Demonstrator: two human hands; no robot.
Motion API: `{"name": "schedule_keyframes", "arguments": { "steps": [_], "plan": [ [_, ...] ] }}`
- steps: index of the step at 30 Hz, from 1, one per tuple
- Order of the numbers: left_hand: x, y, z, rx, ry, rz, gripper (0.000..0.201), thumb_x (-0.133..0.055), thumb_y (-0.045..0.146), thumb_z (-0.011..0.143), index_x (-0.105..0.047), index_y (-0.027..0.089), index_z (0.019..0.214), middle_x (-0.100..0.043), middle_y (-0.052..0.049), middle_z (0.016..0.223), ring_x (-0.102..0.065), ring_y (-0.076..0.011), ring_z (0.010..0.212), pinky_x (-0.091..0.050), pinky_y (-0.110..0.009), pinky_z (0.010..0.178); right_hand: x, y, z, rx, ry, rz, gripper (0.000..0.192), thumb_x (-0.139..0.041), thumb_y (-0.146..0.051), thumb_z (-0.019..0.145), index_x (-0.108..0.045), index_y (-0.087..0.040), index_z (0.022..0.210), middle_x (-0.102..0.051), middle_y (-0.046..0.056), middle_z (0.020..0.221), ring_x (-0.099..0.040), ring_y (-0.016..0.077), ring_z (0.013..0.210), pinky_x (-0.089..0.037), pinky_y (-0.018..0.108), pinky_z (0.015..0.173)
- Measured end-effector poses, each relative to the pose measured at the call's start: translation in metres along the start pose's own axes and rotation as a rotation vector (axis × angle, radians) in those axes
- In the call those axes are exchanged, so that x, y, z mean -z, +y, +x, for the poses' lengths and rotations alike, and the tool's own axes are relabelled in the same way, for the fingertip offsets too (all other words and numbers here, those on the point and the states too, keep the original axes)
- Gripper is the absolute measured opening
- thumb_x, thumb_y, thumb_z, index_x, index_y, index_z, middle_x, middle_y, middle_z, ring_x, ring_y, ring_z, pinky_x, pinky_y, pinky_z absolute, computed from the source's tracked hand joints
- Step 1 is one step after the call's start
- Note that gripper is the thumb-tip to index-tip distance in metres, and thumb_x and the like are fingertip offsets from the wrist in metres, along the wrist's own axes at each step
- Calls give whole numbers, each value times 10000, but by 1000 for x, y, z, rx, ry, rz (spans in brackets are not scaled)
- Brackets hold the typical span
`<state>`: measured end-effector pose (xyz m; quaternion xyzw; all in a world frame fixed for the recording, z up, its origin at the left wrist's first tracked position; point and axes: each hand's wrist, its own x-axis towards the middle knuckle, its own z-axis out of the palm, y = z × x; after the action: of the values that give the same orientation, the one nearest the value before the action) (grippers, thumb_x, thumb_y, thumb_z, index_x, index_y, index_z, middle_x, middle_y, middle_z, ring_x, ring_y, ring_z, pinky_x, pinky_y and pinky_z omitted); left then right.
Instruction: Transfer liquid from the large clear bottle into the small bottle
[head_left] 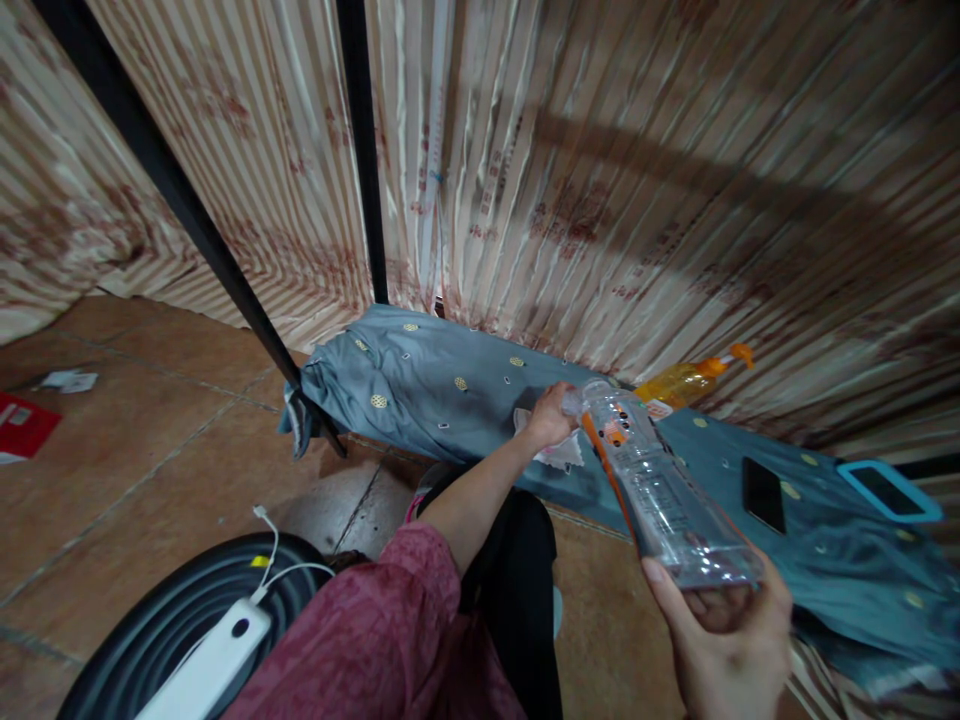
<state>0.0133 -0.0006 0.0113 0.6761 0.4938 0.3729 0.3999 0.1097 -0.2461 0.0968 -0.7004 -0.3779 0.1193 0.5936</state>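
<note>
Clear plastic bottle [660, 490] tilts over the blue-grey cloth [420, 380], its base clamped in the right hand [724, 640] fingers, while the left hand [551, 415] fingers close around its neck.

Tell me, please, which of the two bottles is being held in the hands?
The clear bottle: the right hand grips its base and the left hand is at its neck. The orange bottle lies untouched by the curtain.

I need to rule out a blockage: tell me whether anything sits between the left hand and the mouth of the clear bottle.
Nothing visible does. The left hand is already at the mouth of the clear bottle, whose base the right hand holds.
</note>
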Motion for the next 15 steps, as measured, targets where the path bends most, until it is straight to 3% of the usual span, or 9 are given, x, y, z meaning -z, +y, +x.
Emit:
{"name": "schedule_keyframes", "arguments": {
  "steps": [8,15],
  "plan": [
    [-1,-1,0,-6,-5,8,453,-759,231,797,-606,177,1220,-684,-108,1248,-638,-273,1187,-510,-384,1056,-3,0,0,-35,11,14,1135,-951,-538,425,-522,-143,1398,-670,209,1226,-704,319,946,-580,537,856],
    [-1,-1,0,17,-6,14,469,-742,221,807,-591,190,1250,-669,-99,1291,-633,-262,1210,-505,-372,1066,-1,3,-2,-17,-3,25,1062,-951,-529,461,-531,-175,1370,-684,161,1167,-698,292,908,-584,499,829]
  ]
}}
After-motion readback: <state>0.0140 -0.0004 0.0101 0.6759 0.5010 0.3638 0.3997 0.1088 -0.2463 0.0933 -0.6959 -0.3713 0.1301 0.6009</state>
